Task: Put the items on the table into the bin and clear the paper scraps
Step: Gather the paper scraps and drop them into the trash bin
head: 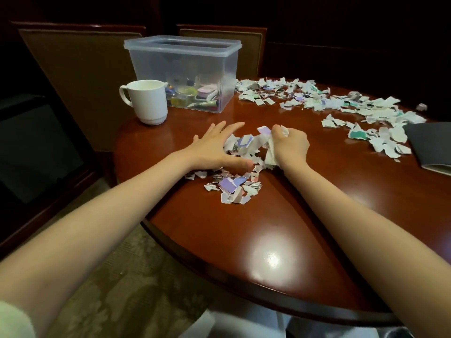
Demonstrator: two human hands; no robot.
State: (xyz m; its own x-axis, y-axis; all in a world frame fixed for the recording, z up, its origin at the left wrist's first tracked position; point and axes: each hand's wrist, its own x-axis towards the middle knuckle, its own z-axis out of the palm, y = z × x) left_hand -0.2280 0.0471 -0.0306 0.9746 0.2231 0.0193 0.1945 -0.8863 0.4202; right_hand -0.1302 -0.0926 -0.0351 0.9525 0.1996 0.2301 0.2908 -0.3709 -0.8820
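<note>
The small items already lie inside the clear rectangular plastic bin, so gathering scraps looks to be the step in hand. In front of the bin, the left hand lies flat, fingers spread, on a heap of torn white and purple paper scraps. The right hand clutches a crumpled bunch of them. Next, that bunch likely needs carrying to the bin. A wider scatter of scraps remains to the bin's right.

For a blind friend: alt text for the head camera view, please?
The left hand presses flat on torn paper scraps while the right hand grips a bunch, on a wooden table. A clear bin and white mug stand behind.
</note>
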